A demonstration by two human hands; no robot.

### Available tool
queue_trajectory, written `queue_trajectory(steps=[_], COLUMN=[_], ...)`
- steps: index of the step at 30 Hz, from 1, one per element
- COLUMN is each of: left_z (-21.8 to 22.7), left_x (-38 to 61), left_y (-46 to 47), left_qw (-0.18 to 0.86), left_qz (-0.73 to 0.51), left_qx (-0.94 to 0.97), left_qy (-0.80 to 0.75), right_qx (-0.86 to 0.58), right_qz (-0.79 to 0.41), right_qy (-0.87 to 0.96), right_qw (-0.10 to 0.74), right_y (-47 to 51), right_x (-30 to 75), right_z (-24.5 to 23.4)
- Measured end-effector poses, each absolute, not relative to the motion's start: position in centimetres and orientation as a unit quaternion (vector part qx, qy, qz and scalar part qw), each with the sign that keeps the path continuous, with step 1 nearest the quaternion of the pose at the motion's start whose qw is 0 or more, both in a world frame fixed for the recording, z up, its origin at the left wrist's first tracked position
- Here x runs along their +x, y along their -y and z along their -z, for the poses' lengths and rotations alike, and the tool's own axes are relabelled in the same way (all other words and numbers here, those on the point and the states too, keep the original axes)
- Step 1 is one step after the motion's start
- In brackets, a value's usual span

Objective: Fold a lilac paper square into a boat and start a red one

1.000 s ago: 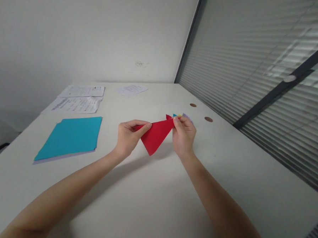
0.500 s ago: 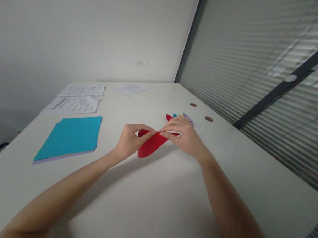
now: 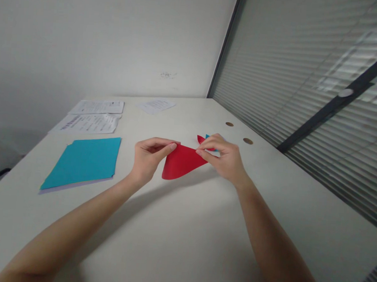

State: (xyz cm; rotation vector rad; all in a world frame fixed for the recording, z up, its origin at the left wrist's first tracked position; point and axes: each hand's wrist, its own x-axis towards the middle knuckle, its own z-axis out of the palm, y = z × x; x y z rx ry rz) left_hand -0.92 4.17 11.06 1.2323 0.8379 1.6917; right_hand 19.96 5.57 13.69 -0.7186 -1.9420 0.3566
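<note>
A sheet of red paper is held above the white table, curved over so that its lower edge bows toward me. My left hand pinches its upper left corner between thumb and fingers. On the other side, my right hand is closed on the upper right edge, thumb in front. Just behind the right hand lie small folded paper pieces, red and blue, partly hidden by that hand.
To the left lies a stack of coloured paper, blue on top with a lilac edge below. Printed sheets rest at the far left, another printed sheet at the back. Two round holes pierce the table near the blinds.
My hands have moved apart along the red paper's upper edge, the left one going left and slightly up. The paper is spread wider, showing more of its face.
</note>
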Motion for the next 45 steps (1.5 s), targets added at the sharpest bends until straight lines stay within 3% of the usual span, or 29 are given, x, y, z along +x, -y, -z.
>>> queue_trajectory(steps=[12, 26, 34, 45], left_z=[-10.9, -10.3, -10.5, -10.5], left_x=[-0.7, -0.8, -0.8, -0.7], left_y=[-4.3, -4.8, -4.5, -4.6], left_qw=[0.443, 0.467, 0.471, 0.469], left_qz=[-0.666, -0.68, -0.617, -0.621], left_qx=[0.493, 0.456, 0.509, 0.508], left_qy=[-0.342, -0.336, -0.373, -0.369], right_qx=[-0.275, -0.33, -0.311, -0.331], right_qz=[-0.151, -0.164, -0.122, -0.183], right_qy=[0.795, 0.791, 0.81, 0.792], right_qw=[0.52, 0.488, 0.483, 0.479], right_y=[-5.8, -6.5, -6.4, -6.3], right_x=[19.8, 20.0, 19.7, 19.8], right_z=[-13.4, -12.6, -12.5, -12.7])
